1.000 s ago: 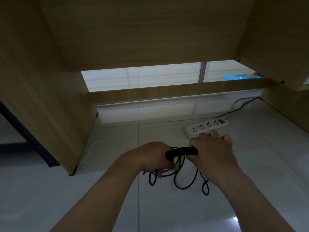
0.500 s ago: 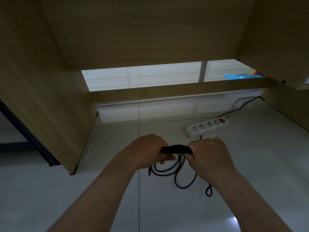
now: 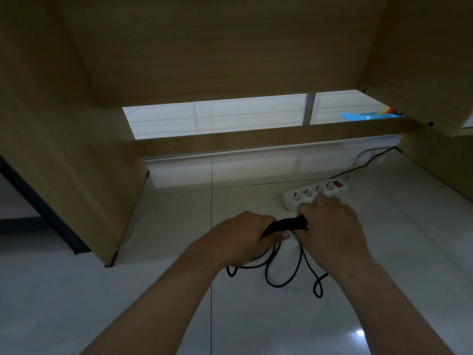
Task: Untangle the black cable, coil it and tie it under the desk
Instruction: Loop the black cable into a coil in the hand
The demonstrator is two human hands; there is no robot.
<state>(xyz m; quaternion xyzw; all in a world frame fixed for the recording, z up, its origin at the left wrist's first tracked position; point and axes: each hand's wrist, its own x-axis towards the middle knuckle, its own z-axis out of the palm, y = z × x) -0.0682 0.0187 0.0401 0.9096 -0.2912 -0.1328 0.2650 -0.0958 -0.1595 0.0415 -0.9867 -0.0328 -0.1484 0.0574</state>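
I am looking under a wooden desk (image 3: pixel 220 47) at a white tiled floor. A black cable (image 3: pixel 275 274) lies in loose loops on the floor just below my hands. My left hand (image 3: pixel 242 238) is closed around one end of a thick black bundled section (image 3: pixel 288 224), which could be a strap or gathered cable. My right hand (image 3: pixel 331 226) grips the other end of that bundle. The two hands are close together, almost touching. The cable's ends are hidden under my hands.
A white power strip (image 3: pixel 316 193) with a red switch lies on the floor just beyond my right hand, its cords running to the back right corner. Desk side panels stand left (image 3: pixel 76 175) and right (image 3: pixel 435 162). A thin white cord (image 3: pixel 138 228) lies by the left panel.
Both hands have stayed on the black bundle and shifted slightly forward. The bundle now tilts up to the right, and the loose loops on the floor have moved a little.
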